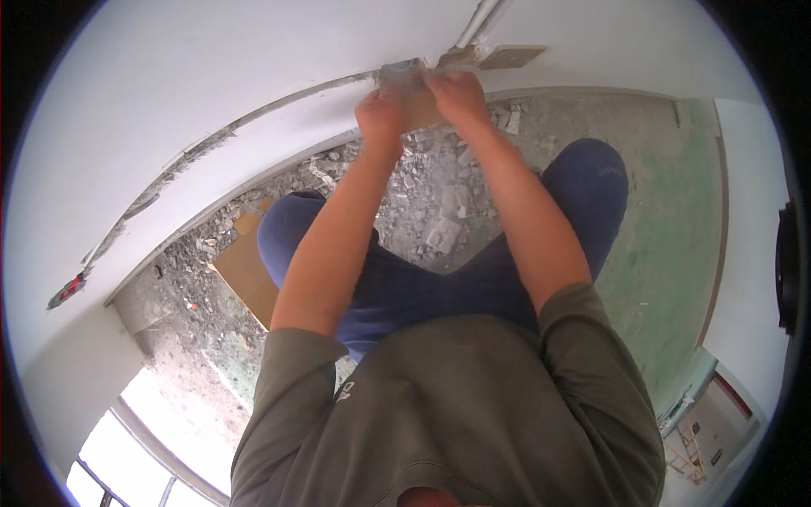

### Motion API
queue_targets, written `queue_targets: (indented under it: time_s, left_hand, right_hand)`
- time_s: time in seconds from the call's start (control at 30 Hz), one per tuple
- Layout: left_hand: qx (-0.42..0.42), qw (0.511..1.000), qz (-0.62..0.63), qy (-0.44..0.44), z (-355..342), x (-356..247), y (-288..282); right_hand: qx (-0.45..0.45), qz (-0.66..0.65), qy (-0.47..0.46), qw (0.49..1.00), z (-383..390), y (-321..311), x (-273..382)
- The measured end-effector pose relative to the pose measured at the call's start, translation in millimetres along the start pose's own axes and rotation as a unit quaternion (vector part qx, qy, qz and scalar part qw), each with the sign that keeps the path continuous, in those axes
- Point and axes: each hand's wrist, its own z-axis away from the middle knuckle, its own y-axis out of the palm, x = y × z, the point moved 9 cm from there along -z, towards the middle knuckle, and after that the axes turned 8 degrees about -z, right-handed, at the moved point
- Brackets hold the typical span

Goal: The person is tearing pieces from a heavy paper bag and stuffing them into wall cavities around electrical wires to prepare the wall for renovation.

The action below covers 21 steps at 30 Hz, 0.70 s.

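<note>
Both arms reach forward to the white wall (279, 51). My left hand (380, 118) and my right hand (457, 97) are closed on the two sides of a flat tan panel (420, 106). That panel is blurred, and its exact kind cannot be made out. Its far edge lies by a grey recess (400, 66) in the wall, where a rough chased groove (198, 150) ends. Just right of my right hand sits a square tan wall plate (513, 57). A white pipe (478, 22) runs up the wall from a chipped patch beside it.
Broken plaster rubble (443, 232) covers the floor between my knees and along the wall. A brown board (247, 275) lies by my left knee. Something red and black (68, 290) is at the groove's left end. Greenish dusty floor (667, 211) stretches to the right.
</note>
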Motion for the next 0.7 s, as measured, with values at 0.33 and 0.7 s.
queue_targets:
  time_s: [0.33,0.7]
  left_hand:
    - [0.002,0.989,0.112,-0.095,7.7,-6.8,10.9]
    - [0.011,0.976,0.150,-0.156,7.2,-7.8,15.5]
  right_hand:
    - [-0.028,0.142,-0.084,0.986,-2.1,0.0,21.9]
    - [-0.016,0.028,-0.008,0.999,-8.9,0.5,4.3]
